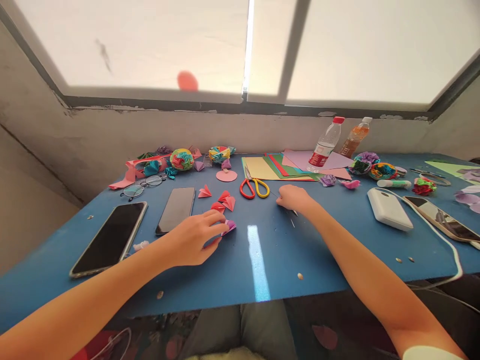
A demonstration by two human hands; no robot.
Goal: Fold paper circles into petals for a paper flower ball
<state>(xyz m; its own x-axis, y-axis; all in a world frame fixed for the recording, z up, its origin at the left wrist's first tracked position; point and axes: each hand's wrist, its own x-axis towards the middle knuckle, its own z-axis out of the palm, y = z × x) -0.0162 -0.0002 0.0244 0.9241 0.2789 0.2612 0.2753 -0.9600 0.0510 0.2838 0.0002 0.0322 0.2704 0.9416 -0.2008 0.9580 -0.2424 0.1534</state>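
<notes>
My left hand (198, 237) reaches over the blue table, its curled fingertips and thumb at a small purple folded paper piece (230, 227). Several coral folded paper pieces (227, 200) lie just beyond it. Further right, my right hand (294, 198) is closed low over the tabletop; what its fingers hold is hidden. A thin line shows at its fingertips, and a small pointed thing (294, 213) sticks out beneath the hand. A short thin sliver (293, 223) lies nearby. Between the hands, scissors (254, 187) with one red and one yellow handle rest against coloured paper sheets (258, 168).
Two phones (112, 240) (176, 210) and eyeglasses (143, 186) lie on the left. Crumpled paper balls (182, 159) line the back. Two bottles (325, 145) (356, 138) stand behind. A white power bank (390, 209) with a cable (446, 238), a glue stick (393, 184) and another phone (446, 220) are right.
</notes>
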